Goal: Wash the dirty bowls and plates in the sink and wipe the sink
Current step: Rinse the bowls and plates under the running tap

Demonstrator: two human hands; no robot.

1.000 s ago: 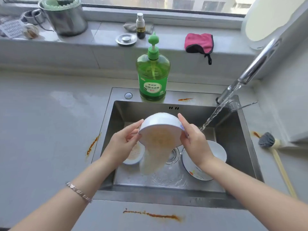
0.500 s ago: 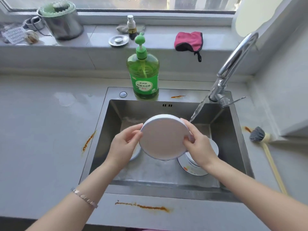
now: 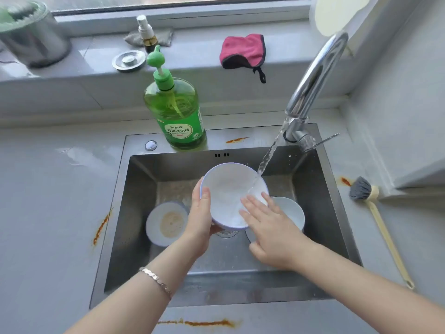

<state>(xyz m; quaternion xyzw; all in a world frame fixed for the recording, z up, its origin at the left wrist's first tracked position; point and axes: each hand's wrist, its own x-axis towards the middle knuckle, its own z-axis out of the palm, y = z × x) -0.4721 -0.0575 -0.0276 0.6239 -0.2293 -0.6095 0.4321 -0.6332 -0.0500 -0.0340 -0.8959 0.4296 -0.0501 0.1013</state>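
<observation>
A white bowl [image 3: 228, 186] is held upright over the steel sink [image 3: 144, 179], and water from the tap [image 3: 313, 78] runs into its right side. My left hand [image 3: 199, 220] grips its left rim, thumb inside. My right hand [image 3: 267, 225] lies flat with fingers spread, fingertips inside the bowl on its near right wall. A small bowl with brown residue [image 3: 166, 222] sits on the sink floor at the left. Another white bowl [image 3: 289, 210] stands on a plate at the right, mostly hidden behind my right hand.
A green dish soap bottle [image 3: 175, 112] stands on the sink's back rim. A pink cloth [image 3: 243, 51], a sink stopper [image 3: 128, 60] and a spray bottle [image 3: 147, 32] lie on the sill. A dish brush [image 3: 375, 213] lies on the right counter. Orange stains [image 3: 101, 227] mark the counter.
The bowl was tipped over, pouring dirty water out, then turned upright under the stream. My right hand left the rim and now reaches inside it. The view moved closer.
</observation>
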